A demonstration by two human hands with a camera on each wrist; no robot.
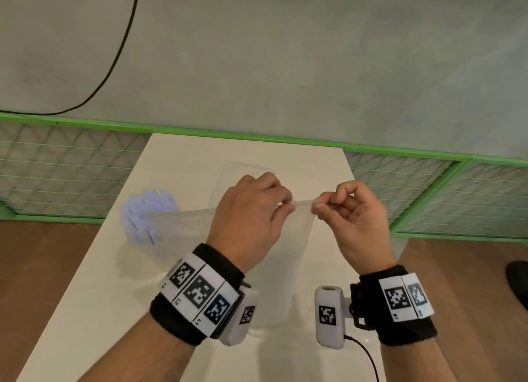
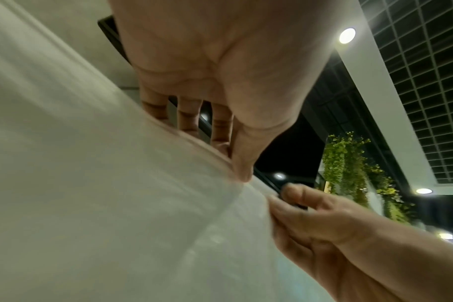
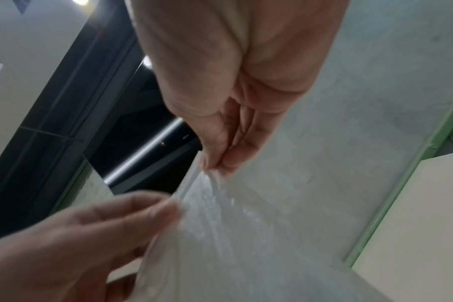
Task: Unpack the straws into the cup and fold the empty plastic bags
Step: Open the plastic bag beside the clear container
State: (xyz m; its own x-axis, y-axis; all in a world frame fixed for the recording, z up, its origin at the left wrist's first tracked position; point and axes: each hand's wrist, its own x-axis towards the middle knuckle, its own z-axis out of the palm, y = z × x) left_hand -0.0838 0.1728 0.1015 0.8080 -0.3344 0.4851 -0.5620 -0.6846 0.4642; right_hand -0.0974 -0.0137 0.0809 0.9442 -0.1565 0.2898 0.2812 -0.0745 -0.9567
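Note:
Both hands hold an empty clear plastic bag [image 1: 288, 238] above the white table [image 1: 183, 158]. My left hand [image 1: 281, 207] pinches its top edge with thumb and fingers, and my right hand [image 1: 317, 206] pinches the same edge a little to the right. The bag hangs down below them and spreads left towards a bunch of pale blue straws [image 1: 145, 213] standing in a cup at the table's left; the cup itself is hard to make out. The left wrist view shows the bag [image 2: 117, 204] under my left hand [image 2: 242, 175]; the right wrist view shows the bag [image 3: 246, 235] pinched by my right hand [image 3: 215, 167].
Another clear bag [image 1: 243, 173] lies flat on the table behind my hands. A green-framed mesh fence [image 1: 71, 170] runs behind and beside the table. A black cable [image 1: 120, 47] hangs on the grey wall. Brown floor shows on both sides.

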